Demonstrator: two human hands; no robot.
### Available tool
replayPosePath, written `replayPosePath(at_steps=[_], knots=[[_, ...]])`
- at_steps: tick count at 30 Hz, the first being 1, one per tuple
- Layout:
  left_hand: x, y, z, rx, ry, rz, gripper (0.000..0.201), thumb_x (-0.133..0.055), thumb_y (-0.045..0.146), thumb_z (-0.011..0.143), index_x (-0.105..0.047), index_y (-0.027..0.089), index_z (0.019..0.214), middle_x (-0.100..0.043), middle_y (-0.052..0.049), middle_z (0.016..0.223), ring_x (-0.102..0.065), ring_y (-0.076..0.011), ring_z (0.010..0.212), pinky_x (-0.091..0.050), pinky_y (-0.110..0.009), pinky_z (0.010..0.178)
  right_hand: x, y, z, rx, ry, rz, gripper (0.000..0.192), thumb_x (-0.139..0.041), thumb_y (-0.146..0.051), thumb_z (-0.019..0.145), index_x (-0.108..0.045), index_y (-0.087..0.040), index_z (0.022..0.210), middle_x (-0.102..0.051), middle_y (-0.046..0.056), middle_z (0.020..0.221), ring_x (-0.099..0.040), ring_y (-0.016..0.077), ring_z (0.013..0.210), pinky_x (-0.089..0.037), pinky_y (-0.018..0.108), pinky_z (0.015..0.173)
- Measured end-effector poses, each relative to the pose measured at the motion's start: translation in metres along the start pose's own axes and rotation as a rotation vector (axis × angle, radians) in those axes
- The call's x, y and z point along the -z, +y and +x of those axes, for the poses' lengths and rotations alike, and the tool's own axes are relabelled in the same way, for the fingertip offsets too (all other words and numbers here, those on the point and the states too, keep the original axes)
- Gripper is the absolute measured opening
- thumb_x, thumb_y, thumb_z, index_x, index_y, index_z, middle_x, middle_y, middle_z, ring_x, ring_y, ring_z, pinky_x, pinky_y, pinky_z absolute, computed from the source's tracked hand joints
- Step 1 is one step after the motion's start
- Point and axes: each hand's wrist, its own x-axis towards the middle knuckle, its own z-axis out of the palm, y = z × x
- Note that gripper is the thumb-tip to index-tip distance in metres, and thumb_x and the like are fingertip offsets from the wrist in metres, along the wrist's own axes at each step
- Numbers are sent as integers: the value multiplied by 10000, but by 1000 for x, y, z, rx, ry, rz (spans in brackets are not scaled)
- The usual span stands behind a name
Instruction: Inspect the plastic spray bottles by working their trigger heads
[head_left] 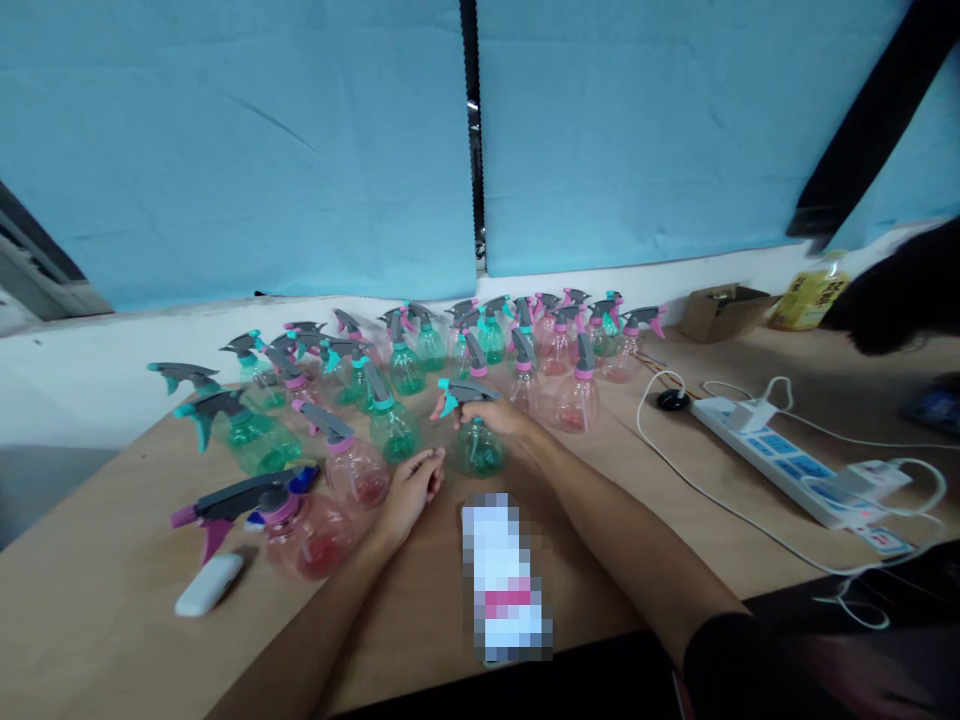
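Observation:
My right hand (491, 412) is closed around the neck of a green spray bottle (480, 452), just below its grey and turquoise trigger head (461, 393). The bottle stands upright at the front of the group. On the table to its left, my left hand (414, 488) rests with its fingers curled in, and nothing shows in them. Beside that hand is a pink spray bottle (358, 472), with a green one (395, 430) just behind. Another pink spray bottle (311, 535) leans by my left forearm, its grey and pink head pointing left.
Several more pink and green spray bottles (557, 352) crowd toward the wall. A blurred-out phone (506, 580) lies in front of me, a white case (210, 584) at left. On the right are a power strip (780, 462) with cables, a cardboard box (724, 315) and a yellow-labelled bottle (810, 295).

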Motion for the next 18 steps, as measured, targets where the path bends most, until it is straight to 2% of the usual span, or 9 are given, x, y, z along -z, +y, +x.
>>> replayPosePath(at_steps=[5, 10, 18], knots=[[1, 0, 0, 10, -12, 18, 429, -607, 562, 806, -461, 200, 628, -431, 66, 537, -365, -80, 447, -229, -201, 425, 0, 5, -3, -35, 37, 17, 202, -535, -196, 623, -677, -188, 767, -639, 0, 678, -572, 148, 652, -472, 261, 650], [1, 1, 0, -1, -23, 48, 433, -601, 567, 813, -481, 196, 623, -439, 62, 542, -378, -82, 452, -240, -204, 436, 3, 5, -5, -27, -1, -28, 146, -548, -204, 639, -667, -211, 723, -630, -6, 664, -581, 155, 673, -485, 281, 737], [-1, 3, -1, -2, -31, 65, 435, -584, 569, 828, -483, 196, 628, -441, 52, 555, -382, -88, 467, -251, -200, 445, -1, 7, -4, 7, 40, -20, 181, -518, -202, 643, -676, -194, 732, -637, 0, 670, -579, 148, 638, -474, 265, 658]])
